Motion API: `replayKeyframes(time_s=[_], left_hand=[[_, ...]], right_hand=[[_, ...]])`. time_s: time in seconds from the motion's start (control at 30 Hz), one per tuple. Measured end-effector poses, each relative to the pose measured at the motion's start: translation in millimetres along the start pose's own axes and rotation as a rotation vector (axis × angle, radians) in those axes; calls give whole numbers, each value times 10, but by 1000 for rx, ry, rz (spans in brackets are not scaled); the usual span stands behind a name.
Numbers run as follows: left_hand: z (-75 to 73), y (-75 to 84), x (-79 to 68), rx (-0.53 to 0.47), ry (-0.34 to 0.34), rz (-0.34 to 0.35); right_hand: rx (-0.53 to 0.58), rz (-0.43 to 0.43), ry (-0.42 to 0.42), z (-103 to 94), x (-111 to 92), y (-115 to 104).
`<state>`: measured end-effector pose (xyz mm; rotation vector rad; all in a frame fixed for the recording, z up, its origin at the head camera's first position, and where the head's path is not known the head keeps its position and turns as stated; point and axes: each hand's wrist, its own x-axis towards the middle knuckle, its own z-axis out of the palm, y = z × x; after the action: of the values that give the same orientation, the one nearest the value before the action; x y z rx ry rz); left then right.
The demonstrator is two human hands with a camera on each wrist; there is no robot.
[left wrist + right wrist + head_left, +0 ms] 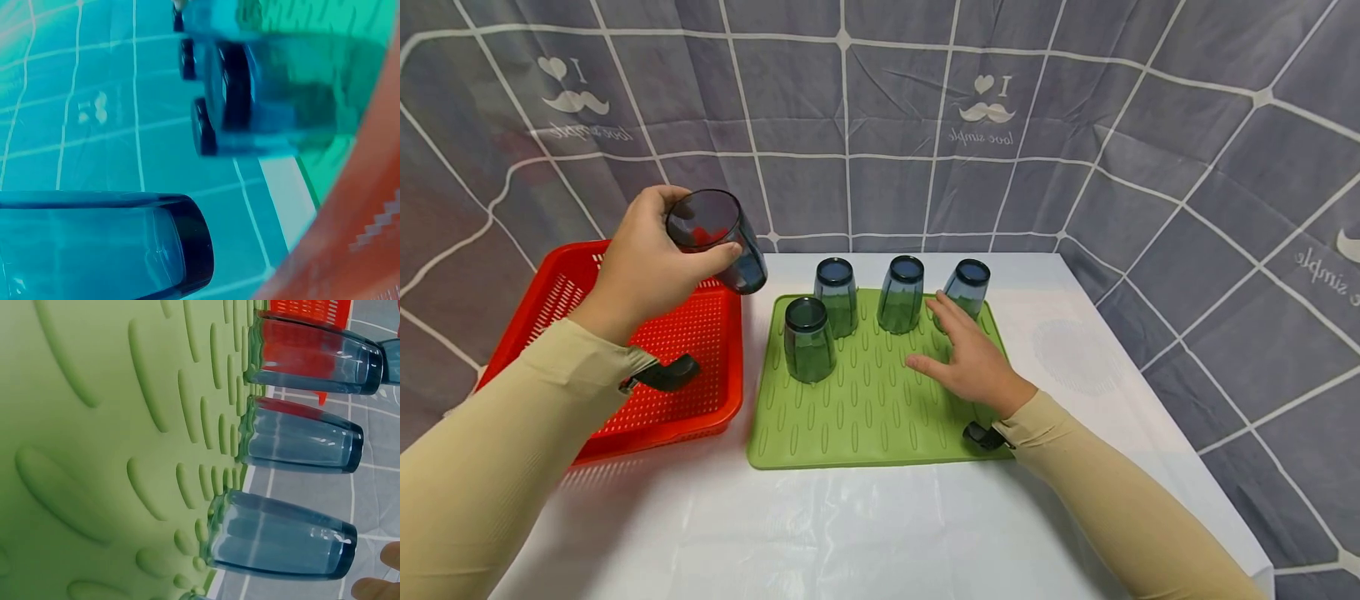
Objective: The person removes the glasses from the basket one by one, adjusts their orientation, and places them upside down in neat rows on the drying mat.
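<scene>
My left hand (655, 258) grips a blue glass tumbler (747, 262) above the red basket's right side. The tumbler tilts, its mouth toward the upper left and its thick base (197, 247) toward the lower right. Over the right part of the green mat (865, 425), my right hand (973, 362) holds nothing, fingers extended. Its fingertips overlap the back-right tumbler (970, 279) in the head view. Two more tumblers, a middle one (901, 296) and a left one (837, 298), stand upside down in that back row. Another upside-down tumbler (809, 342) stands in front at the left.
The red perforated basket (730, 367) sits left of the mat, partly hidden by my left arm. A white-covered table (850, 533) lies under everything. Grey curtains (895, 100) with white grid lines hang behind and at the right.
</scene>
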<state>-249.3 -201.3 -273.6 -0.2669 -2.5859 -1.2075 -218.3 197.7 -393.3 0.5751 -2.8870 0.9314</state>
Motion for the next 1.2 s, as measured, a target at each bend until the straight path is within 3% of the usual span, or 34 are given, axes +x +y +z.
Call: replayKeyframes(time_s=[0.23, 0.47, 0.7, 1.2], left_hand=[[155, 197, -116, -71, -20, 61], [358, 336, -216, -160, -95, 67], [580, 399, -262, -248, -167, 50], [925, 471, -332, -283, -260, 79]], right_hand=[[1, -7, 16, 0, 3, -19], [6, -16, 27, 1, 3, -40], [10, -22, 36, 5, -4, -69], [60, -38, 25, 58, 8, -86]])
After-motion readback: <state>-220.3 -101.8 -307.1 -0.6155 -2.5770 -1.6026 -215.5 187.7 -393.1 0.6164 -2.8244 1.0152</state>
